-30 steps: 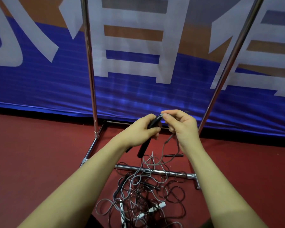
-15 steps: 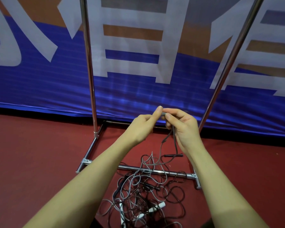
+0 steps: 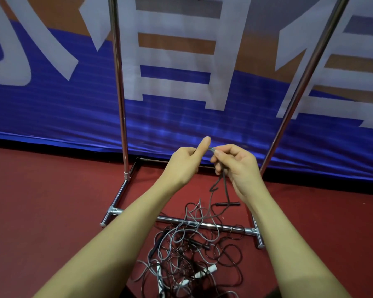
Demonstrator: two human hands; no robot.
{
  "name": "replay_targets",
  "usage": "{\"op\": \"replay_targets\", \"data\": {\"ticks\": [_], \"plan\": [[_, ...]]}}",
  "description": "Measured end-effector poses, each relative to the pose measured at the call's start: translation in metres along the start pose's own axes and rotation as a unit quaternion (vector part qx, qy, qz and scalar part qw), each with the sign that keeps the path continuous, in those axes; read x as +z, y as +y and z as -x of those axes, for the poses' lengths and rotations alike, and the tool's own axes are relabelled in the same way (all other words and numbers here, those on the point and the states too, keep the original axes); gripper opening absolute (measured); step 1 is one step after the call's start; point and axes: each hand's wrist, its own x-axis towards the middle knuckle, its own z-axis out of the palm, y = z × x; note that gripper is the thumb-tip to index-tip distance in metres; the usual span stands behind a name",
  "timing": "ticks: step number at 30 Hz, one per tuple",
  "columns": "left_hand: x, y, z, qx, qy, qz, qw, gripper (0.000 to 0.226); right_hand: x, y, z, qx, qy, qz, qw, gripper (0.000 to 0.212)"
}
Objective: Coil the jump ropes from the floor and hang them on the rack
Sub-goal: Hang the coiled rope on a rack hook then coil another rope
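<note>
Your left hand (image 3: 186, 162) and right hand (image 3: 235, 163) pinch one rope (image 3: 223, 179); below that grip the tangle (image 3: 187, 254) lies uncoiled on the floor (image 3: 52, 201), nothing visibly hung on the rack (image 3: 120, 82).

The rack (image 3: 119, 87) is polished metal tubing, its uprights and floor bars bright and mirror-smooth with chromed joint fittings at the corners. Behind it hangs a banner (image 3: 181, 117) of glossy woven cloth or vinyl, which one I cannot tell, with fine horizontal ribbing that catches sheen along its blue lower band, while the floor (image 3: 41, 201) is a matt dark-red surface with a faint, even grain. The jump ropes (image 3: 187, 250) on the near floor look like smooth plastic cord, grey and dark, slightly shiny, with matt black and white plastic handles.
</note>
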Motion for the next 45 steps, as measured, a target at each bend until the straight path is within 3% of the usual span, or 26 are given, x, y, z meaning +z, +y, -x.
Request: {"op": "replay_targets", "data": {"ticks": [6,11,17,21,28,33,39,45], "plan": [[0.000,0.006,-0.003,-0.040,0.041,0.172,0.983,0.058,0.000,0.000,0.003,0.045,-0.048,0.024,0.998,0.014],[-0.008,0.010,-0.010,-0.054,0.124,0.372,0.918,0.050,0.002,0.002,0.007,0.085,-0.086,0.073,0.990,0.015],[-0.009,0.010,-0.014,-0.039,0.185,0.395,0.899,0.027,0.007,0.009,0.002,0.089,-0.040,0.100,0.990,0.017],[-0.008,0.009,-0.020,-0.024,0.224,0.391,0.892,0.036,0.009,0.018,0.000,0.120,-0.042,0.161,0.979,0.023],[-0.005,0.013,-0.024,-0.016,0.204,0.490,0.847,0.041,0.010,0.024,-0.003,0.091,-0.038,0.249,0.964,0.046],[-0.007,0.007,-0.027,-0.033,0.204,0.548,0.810,0.042,0.011,0.021,0.000,0.107,-0.035,0.161,0.981,0.032],[-0.005,0.005,-0.025,-0.043,0.192,0.618,0.762,0.038,0.011,0.023,-0.001,0.064,-0.002,0.242,0.968,0.037],[-0.004,0.005,-0.020,-0.065,0.191,0.666,0.719,0.041,0.015,0.023,0.005,-0.003,0.063,0.233,0.970,0.034]]}}
